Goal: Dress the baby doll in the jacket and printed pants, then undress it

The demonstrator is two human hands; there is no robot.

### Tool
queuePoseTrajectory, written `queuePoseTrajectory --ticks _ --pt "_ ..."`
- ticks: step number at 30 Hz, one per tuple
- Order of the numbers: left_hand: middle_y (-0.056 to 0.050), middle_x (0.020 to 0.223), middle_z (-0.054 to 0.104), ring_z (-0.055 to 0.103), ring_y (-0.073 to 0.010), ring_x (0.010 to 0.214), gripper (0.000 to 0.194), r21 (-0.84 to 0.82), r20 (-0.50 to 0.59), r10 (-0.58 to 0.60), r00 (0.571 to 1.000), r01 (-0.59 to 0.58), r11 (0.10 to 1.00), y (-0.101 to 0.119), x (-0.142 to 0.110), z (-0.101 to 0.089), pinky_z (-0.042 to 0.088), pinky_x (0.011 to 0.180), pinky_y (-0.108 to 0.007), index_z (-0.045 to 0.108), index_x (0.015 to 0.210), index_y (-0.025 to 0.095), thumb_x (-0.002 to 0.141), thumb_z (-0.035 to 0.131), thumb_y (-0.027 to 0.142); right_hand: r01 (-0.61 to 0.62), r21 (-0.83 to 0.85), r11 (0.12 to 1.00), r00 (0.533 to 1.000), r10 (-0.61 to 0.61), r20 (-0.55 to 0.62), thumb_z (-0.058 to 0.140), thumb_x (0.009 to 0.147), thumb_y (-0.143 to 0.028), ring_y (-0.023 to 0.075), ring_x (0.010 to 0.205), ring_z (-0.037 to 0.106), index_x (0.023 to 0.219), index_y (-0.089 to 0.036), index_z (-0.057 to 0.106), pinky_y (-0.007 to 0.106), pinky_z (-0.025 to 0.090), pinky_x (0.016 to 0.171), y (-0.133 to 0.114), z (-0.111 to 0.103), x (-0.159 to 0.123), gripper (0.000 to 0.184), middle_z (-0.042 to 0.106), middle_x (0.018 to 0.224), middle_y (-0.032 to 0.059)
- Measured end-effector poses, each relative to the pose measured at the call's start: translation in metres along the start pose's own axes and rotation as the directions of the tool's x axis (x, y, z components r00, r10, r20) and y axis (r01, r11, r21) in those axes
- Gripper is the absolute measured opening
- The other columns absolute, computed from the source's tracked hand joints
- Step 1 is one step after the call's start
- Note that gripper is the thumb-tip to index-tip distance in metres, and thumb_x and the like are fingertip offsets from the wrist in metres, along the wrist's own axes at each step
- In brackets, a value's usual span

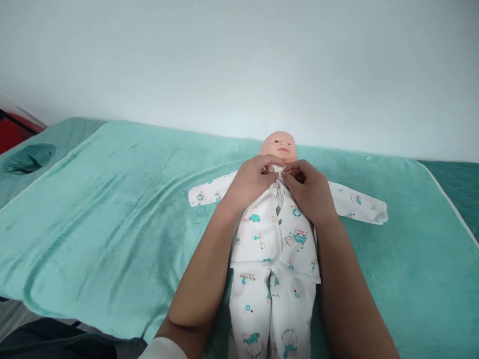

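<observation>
A baby doll [279, 144] lies on its back, dressed in a white printed jacket [258, 239] and matching pants [250, 304]. Its sleeves stretch out to both sides. At the doll's neck, my left hand [254, 179] pinches one edge of the jacket's collar. Opposite it, my right hand [309, 189] pinches the other edge, the fingertips of both hands almost meeting. Buttons run down the front below my fingers, and the upper front gapes slightly. Whatever fastener lies between my fingertips is too small to make out.
A green plush cover [112, 214] spreads under the doll, wrinkled on the left. A hole [30, 158] shows in the surface at the far left, near a red object [15, 132]. Behind the bed rises a white wall [239, 65]. Dark fabric [56, 341] sits at the lower left.
</observation>
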State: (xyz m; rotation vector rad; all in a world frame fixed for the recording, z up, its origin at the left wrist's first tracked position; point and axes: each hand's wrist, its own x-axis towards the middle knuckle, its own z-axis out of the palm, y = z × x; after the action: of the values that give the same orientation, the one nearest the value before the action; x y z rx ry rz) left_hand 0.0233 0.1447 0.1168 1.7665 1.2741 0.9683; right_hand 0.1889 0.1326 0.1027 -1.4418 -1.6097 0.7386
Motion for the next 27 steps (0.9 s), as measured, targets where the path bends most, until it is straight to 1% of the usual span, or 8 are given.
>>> queuePoseTrajectory --ticks 4,8,12,15,18,22,24,27 --pt "-0.003 0.104 0.071 0.065 -0.0162 0.094 0.024 0.015 0.0 0.05 0.999 -0.05 0.999 -0.003 0.0 -0.003 0.049 0.088 -0.03 0.079 0.093 0.025 0.087 0.057 0.018 0.097 -0.036 0.995 0.994 -0.099 -0.05 0.058 0.091 -0.037 0.0134 0.065 0.048 0.075 -0.021 0.063 0.028 0.037 0.064 -0.002 0.0 -0.002 0.023 0.059 0.069 -0.0013" --pt "-0.003 0.098 0.07 0.066 -0.0173 0.093 0.026 0.095 0.0 0.061 0.998 -0.061 0.994 -0.004 -0.002 -0.002 0.049 0.088 -0.03 0.079 0.088 0.024 0.09 0.054 0.019 0.13 -0.065 0.989 0.989 -0.134 -0.066 0.053 0.096 -0.047 0.0134 0.062 0.041 0.06 -0.02 0.052 0.03 0.034 0.063 -0.002 0.0 -0.003 0.044 0.048 0.062 -0.001" --pt "-0.005 0.093 0.067 0.064 -0.0187 0.093 0.029 0.22 -0.03 0.086 0.996 -0.077 0.972 -0.005 -0.003 0.005 0.048 0.089 -0.032 0.078 0.086 0.021 0.094 0.049 0.019 0.151 -0.033 0.988 0.988 -0.152 -0.034 0.054 0.095 -0.047 0.0146 0.065 0.045 0.061 -0.02 0.055 0.03 0.035 0.064 0.0 -0.001 -0.004 0.044 0.05 0.063 -0.0007" --pt "-0.007 0.101 0.067 0.064 -0.0199 0.1 0.032 0.246 -0.078 0.112 0.991 -0.09 0.965 -0.006 -0.006 0.013 0.047 0.093 -0.033 0.077 0.102 0.021 0.095 0.047 0.017 0.159 -0.026 0.987 0.987 -0.158 0.033 0.053 0.096 -0.044 0.0174 0.075 0.055 0.074 -0.021 0.069 0.031 0.04 0.071 0.003 -0.003 -0.007 0.035 0.061 0.073 0.0006" --pt "-0.008 0.107 0.067 0.064 -0.0201 0.104 0.034 0.236 -0.136 0.138 0.981 -0.103 0.966 -0.008 -0.013 0.019 0.046 0.094 -0.032 0.075 0.112 0.02 0.095 0.046 0.016 0.177 -0.064 0.982 0.981 -0.17 0.098 0.05 0.097 -0.044 0.0202 0.088 0.06 0.099 -0.024 0.075 0.033 0.043 0.081 0.006 -0.008 -0.013 0.032 0.065 0.087 0.0022" --pt "-0.006 0.102 0.067 0.063 -0.0178 0.1 0.029 0.188 -0.225 0.162 0.961 -0.12 0.975 -0.007 -0.03 0.023 0.046 0.093 -0.03 0.073 0.109 0.02 0.095 0.048 0.017 0.179 -0.17 0.969 0.97 -0.144 0.198 0.049 0.097 -0.049 0.0198 0.086 0.059 0.139 -0.026 0.059 0.037 0.046 0.086 0.007 -0.016 -0.031 0.049 0.058 0.099 0.0039" --pt "-0.004 0.097 0.066 0.062 -0.016 0.091 0.023 0.149 -0.247 0.16 0.956 -0.126 0.981 -0.006 -0.041 0.024 0.046 0.088 -0.029 0.072 0.102 0.021 0.095 0.05 0.019 0.17 -0.154 0.973 0.969 -0.138 0.203 0.051 0.095 -0.052 0.0188 0.087 0.058 0.145 -0.026 0.052 0.038 0.047 0.088 0.005 -0.017 -0.042 0.056 0.055 0.106 0.005" --pt "-0.002 0.088 0.063 0.056 -0.0139 0.079 0.016 0.093 -0.269 0.147 0.952 -0.126 0.988 -0.003 -0.054 0.021 0.044 0.078 -0.027 0.068 0.088 0.02 0.094 0.054 0.024 0.168 -0.113 0.979 0.979 -0.152 0.14 0.057 0.092 -0.052 0.0194 0.094 0.057 0.135 -0.025 0.056 0.037 0.048 0.089 0.001 -0.016 -0.06 0.051 0.053 0.114 0.0068"
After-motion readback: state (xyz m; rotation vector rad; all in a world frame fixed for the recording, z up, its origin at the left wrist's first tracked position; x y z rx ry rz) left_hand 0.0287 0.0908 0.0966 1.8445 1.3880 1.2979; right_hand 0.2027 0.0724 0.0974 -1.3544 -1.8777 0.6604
